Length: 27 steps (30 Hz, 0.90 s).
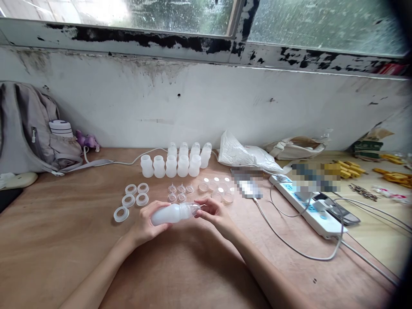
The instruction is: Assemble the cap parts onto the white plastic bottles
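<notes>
My left hand grips the body of a white plastic baby bottle, held lying sideways above the wooden table. My right hand pinches the clear nipple end of that bottle with its fingertips. Just beyond the hands lie several white screw rings, several small clear nipples and several clear round caps. Further back stand several empty white bottles in two rows.
A grey backpack leans on the wall at the left, with a small purple toy beside it. A white plastic bag, a beige pouch, a white power strip with cables and yellow parts lie to the right.
</notes>
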### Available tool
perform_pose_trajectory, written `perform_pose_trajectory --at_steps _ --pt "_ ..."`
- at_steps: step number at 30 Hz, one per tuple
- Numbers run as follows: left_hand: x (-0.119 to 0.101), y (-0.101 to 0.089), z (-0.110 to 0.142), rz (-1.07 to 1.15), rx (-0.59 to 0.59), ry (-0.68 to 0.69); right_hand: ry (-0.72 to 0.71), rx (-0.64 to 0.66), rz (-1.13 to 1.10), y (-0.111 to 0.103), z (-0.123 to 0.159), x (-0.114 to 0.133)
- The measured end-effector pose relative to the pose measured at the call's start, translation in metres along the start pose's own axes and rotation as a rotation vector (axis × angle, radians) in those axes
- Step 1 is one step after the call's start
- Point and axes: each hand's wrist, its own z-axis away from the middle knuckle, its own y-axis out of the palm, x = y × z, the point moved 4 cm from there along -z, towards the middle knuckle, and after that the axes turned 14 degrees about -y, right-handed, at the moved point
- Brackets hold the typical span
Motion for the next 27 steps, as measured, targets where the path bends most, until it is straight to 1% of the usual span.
perform_pose_trajectory --at_steps 6,11,21,27 --pt "-0.007 -0.002 0.002 -0.008 -0.015 0.058 0.041 -0.025 -0.025 -0.001 0.002 -0.003" --pt "-0.012 -0.004 0.006 -0.008 -0.025 0.106 0.067 -0.010 -0.071 -0.001 0.003 -0.004" --pt "-0.009 0.003 0.007 -0.010 0.004 0.061 0.142 -0.007 -0.146 -0.001 0.005 -0.015" --pt "-0.008 0.003 0.007 -0.030 -0.027 0.073 0.114 -0.014 -0.110 0.001 0.006 -0.018"
